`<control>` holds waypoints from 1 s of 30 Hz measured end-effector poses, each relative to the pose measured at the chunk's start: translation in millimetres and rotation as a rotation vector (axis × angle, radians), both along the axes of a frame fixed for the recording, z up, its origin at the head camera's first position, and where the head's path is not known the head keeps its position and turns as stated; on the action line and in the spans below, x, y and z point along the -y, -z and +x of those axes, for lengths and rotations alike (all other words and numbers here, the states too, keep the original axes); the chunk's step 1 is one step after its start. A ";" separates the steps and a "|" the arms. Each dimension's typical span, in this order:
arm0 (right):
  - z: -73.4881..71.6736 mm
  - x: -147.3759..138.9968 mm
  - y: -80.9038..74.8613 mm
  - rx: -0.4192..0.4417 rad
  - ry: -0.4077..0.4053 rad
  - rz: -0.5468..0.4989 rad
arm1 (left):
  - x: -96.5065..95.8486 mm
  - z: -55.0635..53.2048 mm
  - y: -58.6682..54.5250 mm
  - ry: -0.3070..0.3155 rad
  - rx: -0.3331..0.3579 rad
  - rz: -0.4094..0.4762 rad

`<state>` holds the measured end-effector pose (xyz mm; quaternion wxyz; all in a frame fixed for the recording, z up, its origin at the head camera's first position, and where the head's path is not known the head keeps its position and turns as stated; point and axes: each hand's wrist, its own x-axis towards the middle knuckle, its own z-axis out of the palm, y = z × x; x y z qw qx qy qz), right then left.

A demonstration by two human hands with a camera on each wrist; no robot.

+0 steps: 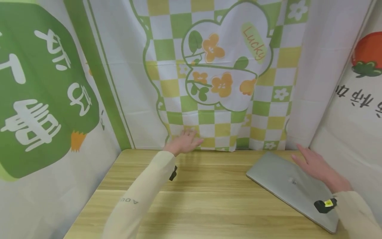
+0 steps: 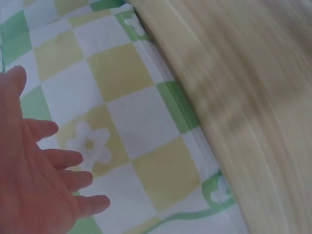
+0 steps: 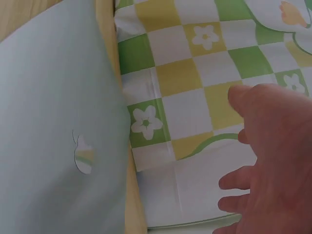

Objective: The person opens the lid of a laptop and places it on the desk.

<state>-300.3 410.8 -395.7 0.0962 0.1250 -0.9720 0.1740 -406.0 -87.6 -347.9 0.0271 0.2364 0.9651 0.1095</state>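
Note:
A closed silver laptop (image 1: pixel 286 186) with a shiny logo on its lid lies at an angle on the right of the wooden table (image 1: pixel 203 199). Above the laptop's far right part is my right hand (image 1: pixel 320 167), fingers spread and holding nothing. In the right wrist view, the laptop lid (image 3: pixel 53 112) is left of that hand (image 3: pixel 273 156). My left hand (image 1: pixel 184 142) reaches over the table's back edge, close to the checkered cloth (image 1: pixel 206 129). Its fingers are extended in the left wrist view, with nothing in the hand (image 2: pixel 39 170); whether it touches the cloth cannot be told.
The cloth hangs behind the table, printed with flowers and "Lucky". Printed curtains (image 1: pixel 44 83) on the left and another panel (image 1: pixel 355 109) with a tomato picture on the right enclose the table's sides. Dark wrist devices (image 1: pixel 325 205) sit at both sleeves.

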 end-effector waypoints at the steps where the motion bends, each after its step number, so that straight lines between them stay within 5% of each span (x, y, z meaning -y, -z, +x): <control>1: 1.3 -0.8 1.4 -0.008 0.000 -0.010 | -1.8 -0.3 0.8 0.008 -0.002 0.003; 9: 11.3 -3.3 16.8 0.074 0.068 -0.151 | -15.4 1.6 8.5 0.038 0.031 0.079; 30: 35.2 -16.8 30.4 0.092 0.223 -0.259 | -59.1 2.3 30.4 0.106 0.105 0.208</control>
